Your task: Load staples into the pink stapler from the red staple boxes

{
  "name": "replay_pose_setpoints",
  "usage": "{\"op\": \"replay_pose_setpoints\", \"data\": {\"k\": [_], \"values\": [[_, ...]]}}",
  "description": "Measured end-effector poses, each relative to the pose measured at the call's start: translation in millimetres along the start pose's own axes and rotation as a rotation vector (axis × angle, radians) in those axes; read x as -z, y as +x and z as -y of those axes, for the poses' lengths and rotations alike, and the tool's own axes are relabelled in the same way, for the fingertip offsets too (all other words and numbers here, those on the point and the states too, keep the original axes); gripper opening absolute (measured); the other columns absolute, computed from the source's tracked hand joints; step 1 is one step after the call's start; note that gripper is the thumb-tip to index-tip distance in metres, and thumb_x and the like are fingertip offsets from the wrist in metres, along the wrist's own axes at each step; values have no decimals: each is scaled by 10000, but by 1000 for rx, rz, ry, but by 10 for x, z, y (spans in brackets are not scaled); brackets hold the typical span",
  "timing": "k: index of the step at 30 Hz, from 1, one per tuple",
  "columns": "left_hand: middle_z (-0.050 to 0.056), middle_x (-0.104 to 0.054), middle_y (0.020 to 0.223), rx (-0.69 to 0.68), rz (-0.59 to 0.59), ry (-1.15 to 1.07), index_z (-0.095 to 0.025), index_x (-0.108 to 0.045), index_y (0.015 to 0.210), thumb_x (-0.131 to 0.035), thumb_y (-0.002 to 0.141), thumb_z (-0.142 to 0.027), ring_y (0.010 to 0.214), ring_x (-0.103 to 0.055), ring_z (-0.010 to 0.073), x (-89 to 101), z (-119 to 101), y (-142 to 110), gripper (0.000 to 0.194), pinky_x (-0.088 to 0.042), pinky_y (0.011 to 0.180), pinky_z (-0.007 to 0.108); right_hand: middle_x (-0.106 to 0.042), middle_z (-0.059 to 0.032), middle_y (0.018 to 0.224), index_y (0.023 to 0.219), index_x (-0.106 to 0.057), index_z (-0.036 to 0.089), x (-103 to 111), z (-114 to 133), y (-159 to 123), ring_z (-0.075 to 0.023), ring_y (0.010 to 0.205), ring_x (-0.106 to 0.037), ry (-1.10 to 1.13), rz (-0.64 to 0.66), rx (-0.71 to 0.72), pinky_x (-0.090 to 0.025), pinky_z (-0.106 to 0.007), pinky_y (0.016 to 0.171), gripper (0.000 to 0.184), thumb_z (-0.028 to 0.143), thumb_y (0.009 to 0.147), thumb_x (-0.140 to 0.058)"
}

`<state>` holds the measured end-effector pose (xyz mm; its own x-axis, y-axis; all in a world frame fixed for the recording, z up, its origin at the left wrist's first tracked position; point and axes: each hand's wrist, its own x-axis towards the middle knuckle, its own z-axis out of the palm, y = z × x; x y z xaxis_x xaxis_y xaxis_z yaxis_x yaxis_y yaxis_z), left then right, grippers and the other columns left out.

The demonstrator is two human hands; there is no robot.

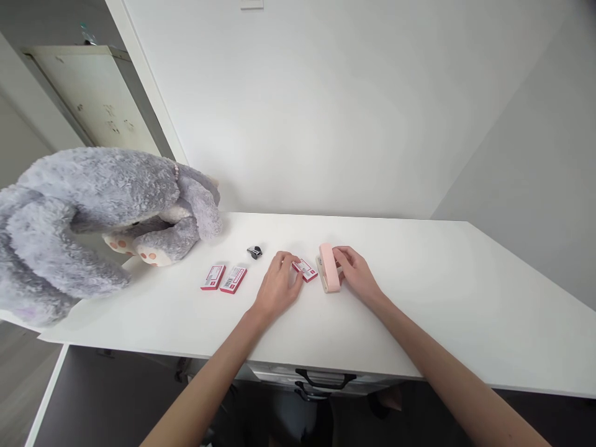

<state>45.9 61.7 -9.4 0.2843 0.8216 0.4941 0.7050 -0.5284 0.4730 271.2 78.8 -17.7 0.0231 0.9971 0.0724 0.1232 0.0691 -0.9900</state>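
My left hand (280, 282) is curled round a small red and white box (306, 270), probably a staples box, with thumb and fingers at its near side. My right hand (356, 273) grips the right side of a pink stapler (330, 268) that stands on the table, just right of that box. The stapler's pale base shows along its left edge, and its far right side is hidden by my fingers. Two more such boxes, one (213, 277) beside the other (233, 280), lie left of my left hand. Behind them sits a small black and silver item (254, 252), perhaps a staple remover.
A large grey plush toy (107, 192) leans over the left end of the white table (419, 298). The wall (326, 112) stands along the table's back edge. Drawers with black handles (326, 379) are under the front edge. A cabinet (93, 93) is farther off at left.
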Motion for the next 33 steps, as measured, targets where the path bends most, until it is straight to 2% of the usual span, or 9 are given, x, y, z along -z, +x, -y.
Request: {"op": "replay_pose_setpoints", "data": {"k": [3, 7, 15, 18, 23, 26, 29, 33], "values": [[96, -623, 1221, 55, -40, 73, -226, -582, 1171, -559, 973, -304, 1154, -613, 269, -40, 46, 13, 214, -519, 991, 462, -717, -55, 1086, 1091, -643, 265, 0, 9, -11, -179, 656, -640, -32, 1, -21, -536, -353, 588, 459, 678, 910, -559], [84, -685, 1226, 51, 36, 78, -230, -592, 1220, -579, 975, -357, 1187, -614, 286, -88, 96, 15, 276, -497, 1038, 490, -701, -45, 995, 1145, -626, 265, -2, 0, -20, -204, 760, -653, -50, 15, 7, -525, -331, 605, 494, 686, 887, -600], [69, -641, 1400, -82, 198, -12, -260, -518, 1406, -500, 1027, -364, 1359, -546, 247, -52, 71, -6, 393, -456, 1139, 463, -716, -40, 996, 1162, -624, 269, 1, -41, -7, -224, 845, -677, -37, 30, 16, -523, -338, 674, 505, 688, 880, -608], [80, -609, 1448, -119, 206, 7, -263, -468, 1463, -467, 1043, -353, 1413, -501, 251, -39, 74, -14, 430, -444, 1154, 482, -714, -40, 1006, 1148, -625, 271, -5, -45, -4, -222, 820, -674, -29, 27, 10, -522, -339, 649, 501, 693, 880, -605], [107, -589, 1442, -147, 61, 108, -228, -504, 1375, -406, 1041, -249, 1400, -499, 256, -31, 82, -27, 348, -408, 1176, 506, -681, -45, 959, 1071, -630, 256, 10, -68, 30, -204, 761, -638, 11, -33, 24, -510, -323, 564, 486, 707, 910, -543], [151, -569, 1419, -87, -52, 248, -202, -537, 1298, -441, 1000, -211, 1416, -456, 312, 18, 81, -78, 313, -383, 1170, 551, -657, -39, 894, 1021, -635, 249, 38, -89, 51, -194, 742, -614, 12, -105, 39, -491, -309, 545, 485, 710, 910, -536], [198, -520, 1441, -12, -122, 394, -176, -541, 1291, -507, 954, -226, 1451, -386, 381, 138, 107, -185, 343, -332, 1176, 611, -660, -39, 895, 1006, -629, 245, 60, -101, 52, -179, 714, -593, -10, -138, 43, -486, -306, 554, 478, 704, 915, -529], [257, -471, 1480, 119, -192, 571, -105, -520, 1337, -528, 934, -280, 1472, -344, 436, 388, 211, -403, 440, -221, 1209, 675, -664, -39, 891, 1014, -617, 241, 67, -112, 35, -179, 729, -592, -30, -131, 60, -482, -303, 572, 464, 687, 920, -531]]}}
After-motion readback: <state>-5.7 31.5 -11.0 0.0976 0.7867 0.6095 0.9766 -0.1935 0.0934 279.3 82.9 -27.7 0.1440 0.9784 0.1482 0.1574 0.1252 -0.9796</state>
